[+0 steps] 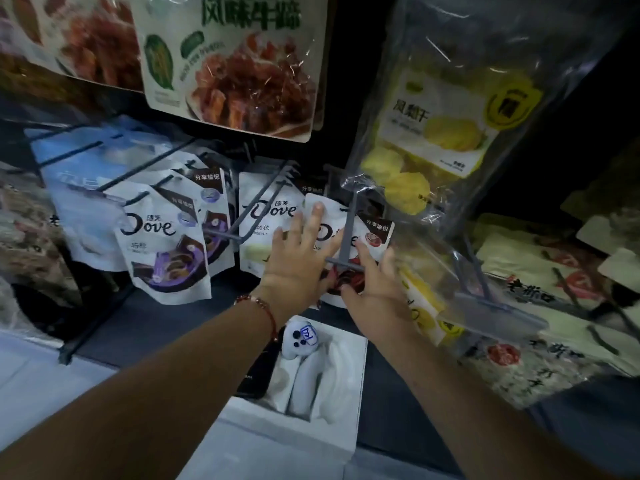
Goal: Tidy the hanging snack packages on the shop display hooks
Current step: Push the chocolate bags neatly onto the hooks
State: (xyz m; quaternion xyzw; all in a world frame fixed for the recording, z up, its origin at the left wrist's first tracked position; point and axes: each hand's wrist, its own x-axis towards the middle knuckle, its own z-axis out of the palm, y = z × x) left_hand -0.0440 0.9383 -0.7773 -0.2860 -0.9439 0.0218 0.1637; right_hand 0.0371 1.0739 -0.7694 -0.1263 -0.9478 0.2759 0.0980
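A white Dove pouch with red print (374, 233) hangs on a grey display hook (348, 233) in the middle of the rack. My left hand (299, 261) lies flat against its left side, fingers spread. My right hand (375, 282) touches its lower right edge, fingers apart, just below the hook's cross tip. A green-print Dove pouch (263, 220) hangs to the left. Further left hang purple-print Dove pouches (166, 251). I cannot tell whether either hand grips the pouch.
Meat snack bags (239, 64) hang above. Clear bags of yellow dried fruit (446, 126) hang on the right, over a grey hook (491, 299). Pale bags with red marks (540, 292) fill the far right. A white box (353, 403) with a small plush toy (301, 341) sits below.
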